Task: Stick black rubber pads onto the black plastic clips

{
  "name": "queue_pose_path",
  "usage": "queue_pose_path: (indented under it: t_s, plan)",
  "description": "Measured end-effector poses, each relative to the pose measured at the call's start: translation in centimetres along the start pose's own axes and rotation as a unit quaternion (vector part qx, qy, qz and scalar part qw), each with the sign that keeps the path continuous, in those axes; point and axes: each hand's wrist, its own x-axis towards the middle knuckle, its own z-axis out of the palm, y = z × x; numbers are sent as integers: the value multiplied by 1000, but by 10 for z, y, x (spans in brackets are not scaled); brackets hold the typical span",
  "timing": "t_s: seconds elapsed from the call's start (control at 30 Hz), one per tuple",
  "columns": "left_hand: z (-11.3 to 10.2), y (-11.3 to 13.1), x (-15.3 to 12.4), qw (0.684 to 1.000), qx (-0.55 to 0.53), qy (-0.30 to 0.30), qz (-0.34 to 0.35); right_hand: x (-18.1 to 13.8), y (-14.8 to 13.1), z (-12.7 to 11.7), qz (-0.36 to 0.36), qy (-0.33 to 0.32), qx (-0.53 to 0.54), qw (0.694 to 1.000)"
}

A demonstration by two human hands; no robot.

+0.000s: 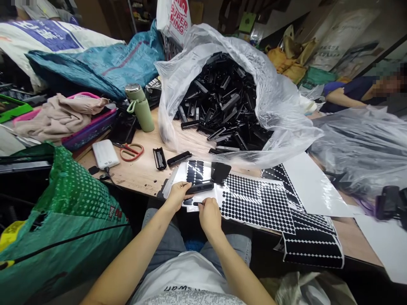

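My left hand [177, 194] grips a long black plastic part [201, 187] at the near edge of the wooden table [143, 169]. My right hand [208, 214] is closed in a pinch just below it, fingertips at a small dark piece I cannot make out. Both hands rest over a white sticker sheet [193, 173] with black oblong pads. To the right lies a sheet of round black dot stickers [257, 201]. A big clear plastic bag [273, 97] full of black plastic parts [222, 101] lies open behind.
On the table lie two loose black parts [168, 159], red scissors [132, 151], a white power bank [105, 153] and a green bottle [141, 108]. A green sack [70, 220] stands at left. More sticker sheets [313, 245] lie right. Another person [359, 91] sits far right.
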Motion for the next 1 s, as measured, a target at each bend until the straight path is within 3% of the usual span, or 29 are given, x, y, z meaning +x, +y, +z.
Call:
queue_pose_path:
  t_s: [0.17, 0.37, 0.5, 0.57, 0.63, 1.0]
  plan:
    - [-1, 2, 0, 1000, 0, -3, -11, -7, 4, -10, -69, 10, 142, 987]
    - [-3, 21, -18, 997, 11, -60, -46, 7, 25, -69, -53, 30, 319, 946]
    - [-2, 36, -38, 990, 53, -112, -65, 20, 36, -97, 12, -75, 407, 910]
    - [0, 40, -45, 989, 67, -117, -66, 22, 36, -102, 46, -143, 438, 886]
    - [3, 43, -50, 988, 77, -115, -66, 20, 34, -104, 63, -170, 452, 873]
    - [10, 44, -60, 989, 83, -108, -59, 13, 34, -97, 79, -152, 458, 872]
